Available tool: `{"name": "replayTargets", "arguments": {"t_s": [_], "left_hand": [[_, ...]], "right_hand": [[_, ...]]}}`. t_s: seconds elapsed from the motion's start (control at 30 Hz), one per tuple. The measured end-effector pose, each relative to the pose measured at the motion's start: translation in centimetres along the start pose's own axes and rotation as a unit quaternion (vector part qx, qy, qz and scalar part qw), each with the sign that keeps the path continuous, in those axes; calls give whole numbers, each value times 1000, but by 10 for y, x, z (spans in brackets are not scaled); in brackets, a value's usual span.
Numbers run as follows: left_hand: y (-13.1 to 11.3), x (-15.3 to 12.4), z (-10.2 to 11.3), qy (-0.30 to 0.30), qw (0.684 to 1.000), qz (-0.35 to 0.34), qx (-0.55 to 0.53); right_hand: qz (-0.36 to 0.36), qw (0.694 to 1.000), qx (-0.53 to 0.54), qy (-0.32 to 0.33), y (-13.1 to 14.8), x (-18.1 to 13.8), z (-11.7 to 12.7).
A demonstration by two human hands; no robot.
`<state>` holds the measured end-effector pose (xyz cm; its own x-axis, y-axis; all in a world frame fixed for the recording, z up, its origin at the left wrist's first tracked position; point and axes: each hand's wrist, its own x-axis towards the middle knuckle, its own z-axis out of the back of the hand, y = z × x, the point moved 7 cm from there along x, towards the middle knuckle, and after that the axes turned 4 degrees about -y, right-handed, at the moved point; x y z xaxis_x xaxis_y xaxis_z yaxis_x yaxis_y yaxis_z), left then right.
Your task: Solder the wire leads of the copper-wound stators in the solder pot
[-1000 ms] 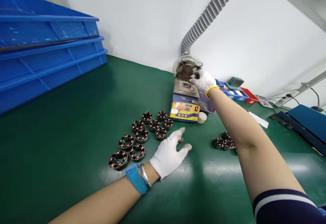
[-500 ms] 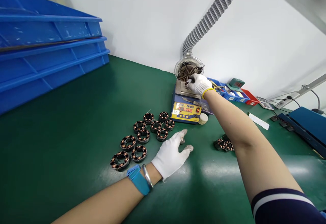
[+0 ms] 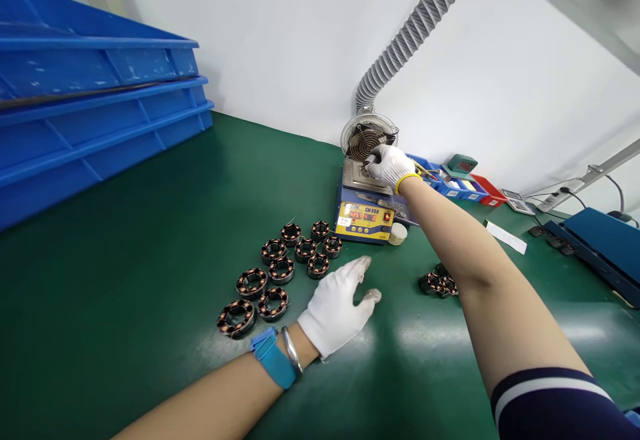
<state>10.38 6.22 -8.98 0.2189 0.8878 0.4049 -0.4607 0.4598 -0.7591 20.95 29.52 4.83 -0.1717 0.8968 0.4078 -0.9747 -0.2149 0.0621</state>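
Note:
My right hand (image 3: 391,164), in a white glove, reaches over the top plate of a blue and yellow solder pot (image 3: 365,205). Its fingers are closed on a small dark part I cannot make out, held just above the pot. My left hand (image 3: 337,306), also gloved, lies flat on the green mat (image 3: 150,240) with fingers spread and holds nothing. Several copper-wound stator rings (image 3: 280,267) lie just left of it. A smaller group of stators (image 3: 437,284) sits under my right forearm.
A small fan (image 3: 367,139) on a grey ribbed hose (image 3: 410,30) stands behind the pot. Stacked blue trays (image 3: 90,107) fill the far left. Small blue and red bins (image 3: 465,187), a blue device (image 3: 600,243) and cables lie at the right.
My right hand came down from the fan grille to the pot's top plate and stays there. My left hand has hardly moved.

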Motion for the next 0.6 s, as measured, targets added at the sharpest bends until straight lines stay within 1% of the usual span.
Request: {"name": "replayTargets", "arguments": {"t_s": [0.1,0.17,0.23,0.3,0.37,0.4,0.47,0.5,0.53,0.6], "left_hand": [[-9,0,7,-44,990,-73,111],[-11,2,11,-69,975,-93,191],[-6,6,15,-75,957,-79,267],[0,9,18,-61,941,-51,328],[4,10,18,-39,930,-41,363],[4,10,17,-29,927,-49,370],[1,7,13,-16,926,-85,368],[-1,5,10,-12,926,-108,362],[-3,2,7,-10,926,-132,353],[-9,-4,0,-7,927,-178,329]], "right_hand": [[-4,1000,14,-5,2,-3,1],[-2,999,39,-17,2,-5,10],[-3,997,71,-33,-3,-10,25],[-28,992,116,-40,-18,-23,41],[-80,977,196,-20,-42,-45,52],[-110,963,246,0,-56,-61,55],[-160,928,333,46,-86,-99,60],[-183,914,356,60,-103,-121,63],[-209,908,357,68,-122,-144,68],[-274,910,305,59,-167,-193,81]]}}
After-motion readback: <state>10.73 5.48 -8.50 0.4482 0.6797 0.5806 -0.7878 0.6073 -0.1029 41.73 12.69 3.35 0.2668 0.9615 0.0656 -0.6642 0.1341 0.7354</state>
